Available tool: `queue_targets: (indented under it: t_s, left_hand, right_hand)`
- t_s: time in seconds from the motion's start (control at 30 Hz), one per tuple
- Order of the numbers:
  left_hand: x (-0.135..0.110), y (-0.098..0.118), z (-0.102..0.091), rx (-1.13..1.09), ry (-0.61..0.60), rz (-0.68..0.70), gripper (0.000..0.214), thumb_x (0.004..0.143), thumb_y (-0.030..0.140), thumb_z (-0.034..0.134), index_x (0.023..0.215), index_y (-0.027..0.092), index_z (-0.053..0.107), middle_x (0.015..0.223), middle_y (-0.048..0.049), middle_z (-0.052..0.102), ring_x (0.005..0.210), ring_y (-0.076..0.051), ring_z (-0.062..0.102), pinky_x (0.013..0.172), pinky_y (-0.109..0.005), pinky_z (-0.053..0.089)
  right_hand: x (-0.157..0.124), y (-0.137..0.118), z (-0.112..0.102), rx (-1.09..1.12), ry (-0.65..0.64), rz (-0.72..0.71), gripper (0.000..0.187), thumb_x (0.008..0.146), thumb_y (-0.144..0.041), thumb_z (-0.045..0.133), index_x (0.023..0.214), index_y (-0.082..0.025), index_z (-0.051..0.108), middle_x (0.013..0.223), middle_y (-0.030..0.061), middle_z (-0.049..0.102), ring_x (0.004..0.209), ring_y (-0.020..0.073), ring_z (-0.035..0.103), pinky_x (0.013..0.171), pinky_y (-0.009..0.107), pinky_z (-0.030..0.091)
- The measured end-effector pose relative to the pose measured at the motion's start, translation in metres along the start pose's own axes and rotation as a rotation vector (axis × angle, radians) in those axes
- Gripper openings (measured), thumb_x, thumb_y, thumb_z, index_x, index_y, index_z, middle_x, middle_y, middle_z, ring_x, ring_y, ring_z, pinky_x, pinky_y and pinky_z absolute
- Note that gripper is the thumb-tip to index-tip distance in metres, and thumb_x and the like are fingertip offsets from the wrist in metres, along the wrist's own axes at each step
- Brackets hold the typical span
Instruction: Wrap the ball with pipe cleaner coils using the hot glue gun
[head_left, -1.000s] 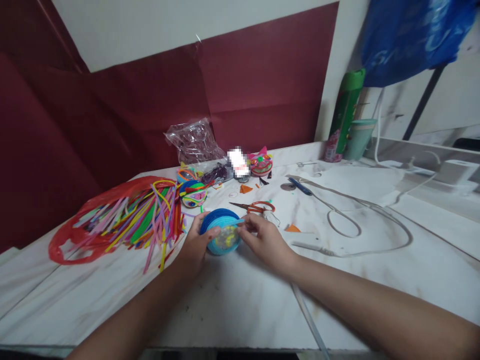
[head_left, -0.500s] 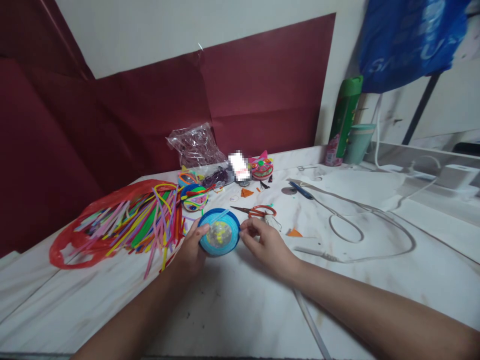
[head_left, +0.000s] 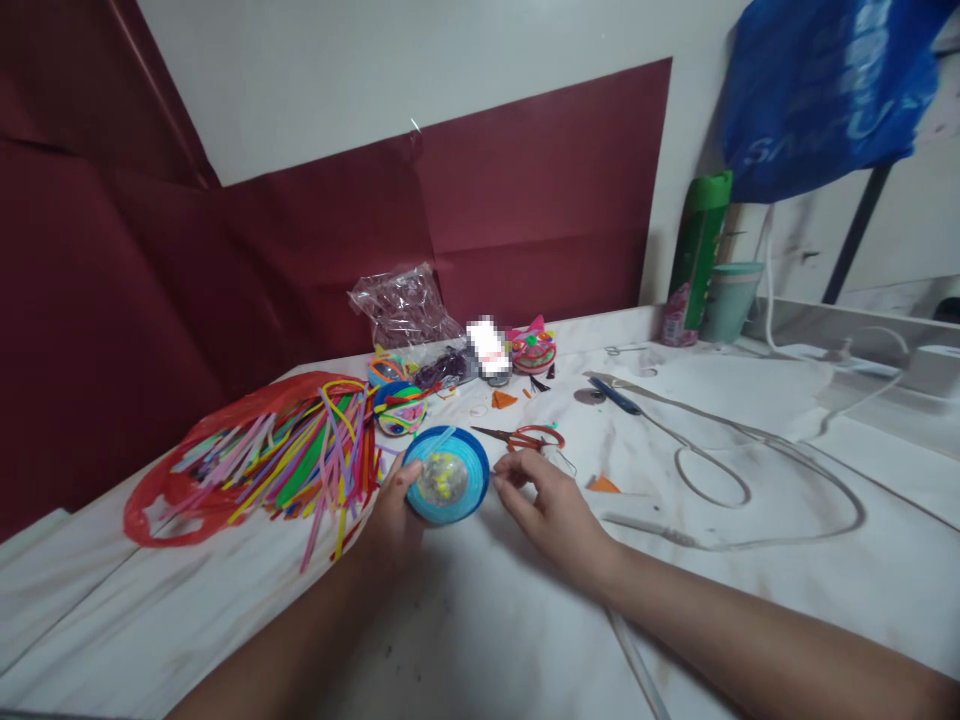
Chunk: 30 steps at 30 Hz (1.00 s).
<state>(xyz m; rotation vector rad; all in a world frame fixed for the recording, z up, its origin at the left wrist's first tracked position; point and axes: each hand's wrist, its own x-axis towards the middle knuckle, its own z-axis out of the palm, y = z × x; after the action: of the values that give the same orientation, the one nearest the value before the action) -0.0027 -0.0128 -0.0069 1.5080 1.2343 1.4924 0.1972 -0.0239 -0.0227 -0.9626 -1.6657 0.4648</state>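
Note:
My left hand [head_left: 397,510] is closed on the left rim of a round blue craft piece [head_left: 471,490], its thumb over the edge. The piece has dark blue and light blue rings around a clear middle with yellow bits in it. Close by its right rim, my right hand [head_left: 551,505] has thumb and fingers pinched together; what they hold, if anything, is too small to make out. Beyond the right hand lie orange-handled scissors [head_left: 525,437]. A white glue gun [head_left: 634,505] lies partly hidden behind the right hand.
Colourful pipe cleaners [head_left: 300,455] spread over a red plastic bag [head_left: 142,500] on the left. Decorated round craft pieces [head_left: 400,410] and a clear plastic bag [head_left: 405,305] sit further back. On the right are a looped cord [head_left: 742,430], a blue-handled tool [head_left: 615,395] and a green cup [head_left: 731,305].
The view has shifted, so the whole scene sits slightly lower and further right. My right fingers now show a small gap from the blue piece's rim; my left hand keeps its hold.

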Motion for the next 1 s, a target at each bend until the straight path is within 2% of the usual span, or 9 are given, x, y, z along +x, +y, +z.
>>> queue_targets:
  t_s: [0.1, 0.27, 0.37, 0.47, 0.57, 0.63, 0.73, 0.83, 1.0]
  left_hand:
    - [0.0, 0.001, 0.001, 0.027, 0.003, -0.004, 0.037, 0.062, 0.042, 0.07, 0.093, 0.024, 0.065, 0.099, -0.0084, 0.07, 0.117, -0.036, 0.056, 0.092, -0.052, 0.049]
    - [-0.002, -0.002, 0.0, 0.053, 0.033, 0.015, 0.036, 0.057, 0.038, 0.074, 0.089, 0.026, 0.064, 0.095, -0.0076, 0.07, 0.109, -0.036, 0.06, 0.086, -0.05, 0.052]
    - [-0.001, -0.002, 0.005, -0.024, -0.012, -0.06, 0.04, 0.063, 0.042, 0.069, 0.099, 0.026, 0.062, 0.093, -0.0081, 0.07, 0.099, -0.033, 0.064, 0.079, -0.049, 0.054]
    - [0.002, -0.004, 0.011, -0.125, -0.02, -0.151, 0.048, 0.068, 0.043, 0.064, 0.112, 0.024, 0.056, 0.097, -0.0085, 0.068, 0.091, -0.03, 0.065, 0.078, -0.046, 0.053]
    - [0.005, -0.009, 0.013, -0.091, 0.009, -0.107, 0.061, 0.064, 0.041, 0.07, 0.119, 0.023, 0.05, 0.113, -0.0087, 0.063, 0.101, -0.03, 0.061, 0.086, -0.044, 0.05]
    - [0.005, -0.011, 0.012, -0.002, 0.027, -0.035, 0.065, 0.061, 0.04, 0.073, 0.119, 0.022, 0.05, 0.12, -0.0096, 0.058, 0.109, -0.031, 0.057, 0.092, -0.044, 0.045]
    - [0.001, -0.007, 0.011, 0.107, 0.017, 0.034, 0.066, 0.061, 0.04, 0.074, 0.12, 0.021, 0.05, 0.122, -0.0113, 0.057, 0.114, -0.032, 0.054, 0.096, -0.045, 0.042]
    - [-0.002, 0.0, 0.013, 0.127, -0.005, 0.049, 0.069, 0.061, 0.04, 0.074, 0.121, 0.021, 0.048, 0.121, -0.0119, 0.057, 0.114, -0.033, 0.054, 0.095, -0.044, 0.042]
    - [-0.006, 0.008, 0.017, 0.103, -0.004, 0.031, 0.07, 0.056, 0.04, 0.076, 0.118, 0.021, 0.05, 0.118, -0.0108, 0.059, 0.113, -0.033, 0.055, 0.093, -0.043, 0.044]
  right_hand:
    - [0.0, 0.0, 0.0, -0.019, -0.016, -0.016, 0.009, 0.087, -0.021, 0.05, 0.087, -0.02, 0.058, 0.082, 0.0062, 0.066, 0.077, 0.0201, 0.061, 0.07, 0.033, 0.05]
    - [-0.001, 0.0, 0.0, -0.03, -0.023, -0.043, 0.009, 0.087, -0.02, 0.05, 0.084, -0.02, 0.058, 0.082, 0.0059, 0.066, 0.078, 0.0198, 0.062, 0.07, 0.033, 0.051]
    - [-0.001, 0.001, 0.0, -0.035, -0.013, -0.054, 0.007, 0.087, -0.02, 0.05, 0.086, -0.021, 0.057, 0.081, 0.0053, 0.066, 0.077, 0.0198, 0.062, 0.071, 0.034, 0.052]
    - [-0.001, 0.001, -0.001, -0.049, 0.055, -0.107, 0.012, 0.087, -0.019, 0.052, 0.099, -0.021, 0.055, 0.09, 0.0068, 0.064, 0.08, 0.0201, 0.061, 0.073, 0.035, 0.053]
    - [0.001, 0.0, -0.003, -0.082, 0.119, -0.234, 0.025, 0.088, -0.018, 0.053, 0.113, -0.023, 0.052, 0.108, 0.011, 0.06, 0.096, 0.0232, 0.058, 0.078, 0.038, 0.053]
    - [0.002, -0.001, -0.005, -0.106, 0.117, -0.293, 0.025, 0.09, -0.017, 0.053, 0.114, -0.024, 0.053, 0.113, 0.0116, 0.058, 0.104, 0.0245, 0.056, 0.081, 0.039, 0.052]
    - [0.003, -0.001, -0.007, -0.142, 0.074, -0.338, 0.018, 0.09, -0.015, 0.054, 0.106, -0.023, 0.057, 0.105, 0.0104, 0.061, 0.101, 0.0242, 0.057, 0.084, 0.04, 0.051]
    - [0.003, -0.001, -0.007, -0.159, 0.01, -0.358, 0.011, 0.091, -0.014, 0.053, 0.095, -0.021, 0.06, 0.093, 0.009, 0.063, 0.091, 0.0231, 0.058, 0.08, 0.038, 0.051]
    - [0.002, -0.002, -0.005, -0.155, -0.028, -0.279, 0.012, 0.09, -0.013, 0.053, 0.083, -0.021, 0.06, 0.076, 0.0045, 0.061, 0.075, 0.02, 0.059, 0.068, 0.031, 0.049]
